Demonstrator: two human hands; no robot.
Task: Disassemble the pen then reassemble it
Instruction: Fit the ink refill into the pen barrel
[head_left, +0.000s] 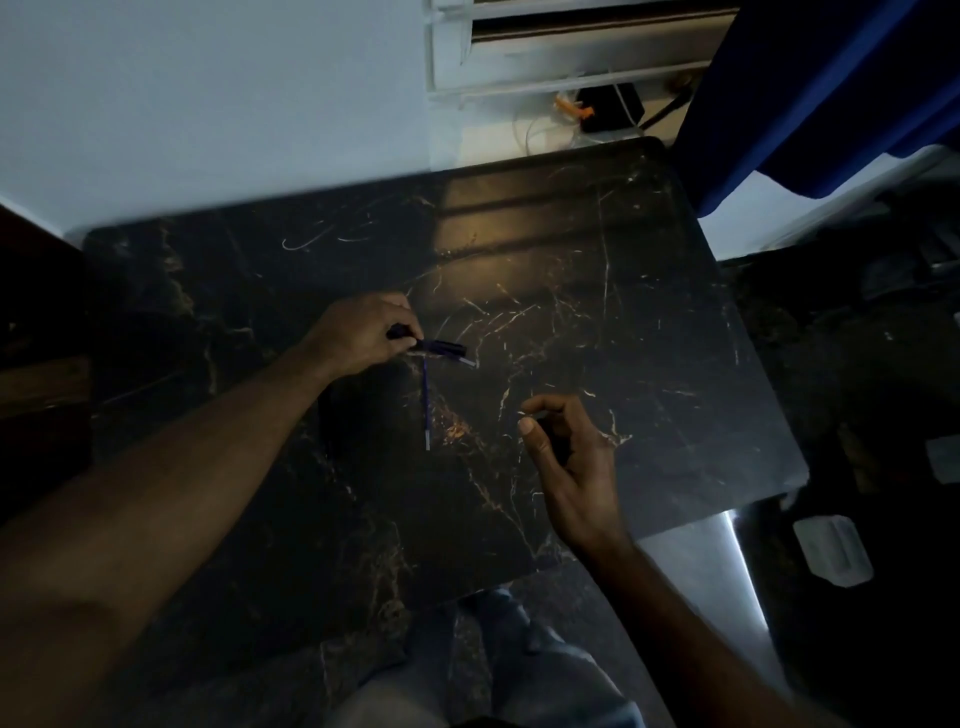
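Mid-frame on the dark desk (571, 249), the left hand (363, 332) pinches the pen barrel (441, 347) beside the loose refill (425, 405), the right hand (566, 447) hovers half-curled and apparently empty, so refitting the refill seems next.

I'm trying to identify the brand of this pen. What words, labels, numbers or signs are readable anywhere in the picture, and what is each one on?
No text can be read anywhere in this view.
Dark blue plastic pen barrel in the left hand: any print is too dark and blurred to read.
Thin blue ink refill on the black marble-patterned table: no marking visible.
White wall unit: no label visible.
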